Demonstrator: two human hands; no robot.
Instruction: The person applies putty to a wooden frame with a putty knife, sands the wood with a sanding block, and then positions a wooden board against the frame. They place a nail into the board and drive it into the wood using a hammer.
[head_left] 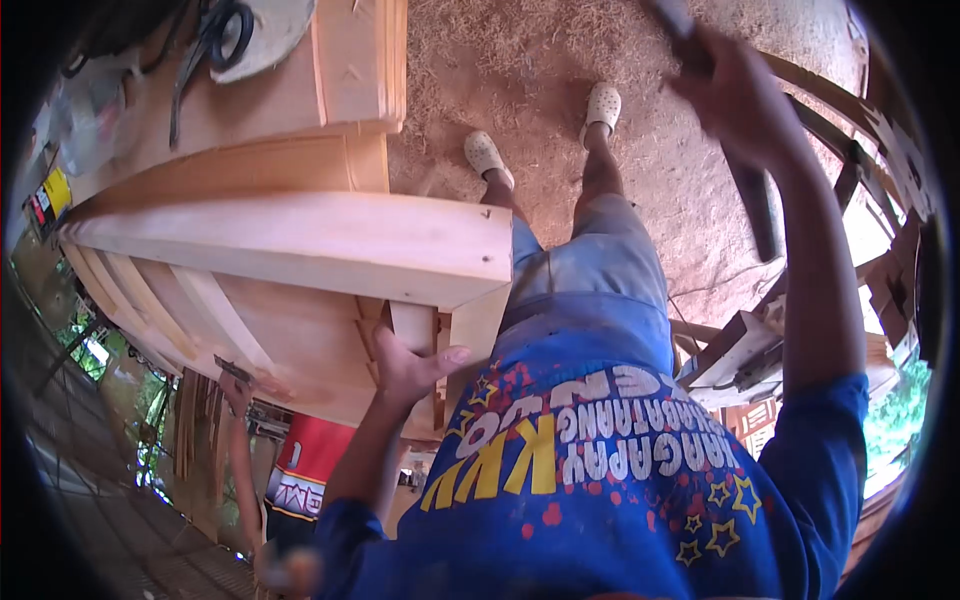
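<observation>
My left hand touches the inner corner of a pale wooden frame. Its thumb stretches to the right and a finger points up; the other fingers are hidden. At the upper right my right hand, blurred, is closed around a long dark tool, raised over the ground away from the frame. What kind of tool it is cannot be made out. Flat slats cross the panel below the frame's thick front rail, whose near end shows two small dark marks.
A co-worker's hand holds a small metal tool at the panel's far edge, near a red garment. Black-handled scissors lie on wood at the upper left. Shavings cover the ground; wooden pieces stand at right.
</observation>
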